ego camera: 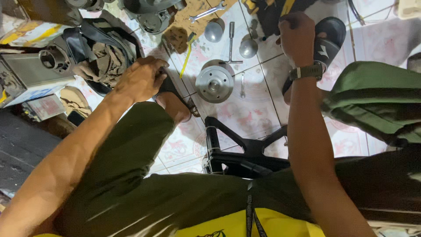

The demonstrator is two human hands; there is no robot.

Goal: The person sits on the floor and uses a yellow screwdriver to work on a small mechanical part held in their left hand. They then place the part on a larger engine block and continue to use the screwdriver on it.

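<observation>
My left hand (141, 79) is low at the left, fingers curled over the front of the black sandal (169, 87) on my left foot. Whether it grips the sandal is hidden. My right hand (297, 37), with a dark watch (307, 71) on the wrist, is a closed fist beside my other black sandal (329, 39). It sits just below a black and yellow tool (274, 11). Nothing shows inside the fist. A round metal flange disc (214, 83) lies on the tiled floor (250, 114) between my feet, with a small wrench (242, 85) beside it.
A T-handle socket wrench (231, 41), two grey domed caps (213, 30) (248, 47), a spanner (208, 11) and a yellow strip (187, 57) lie further out. A black bag of rags (101, 59) and metal machine parts (52, 59) are at the left. Under me is a black stool frame (239, 151).
</observation>
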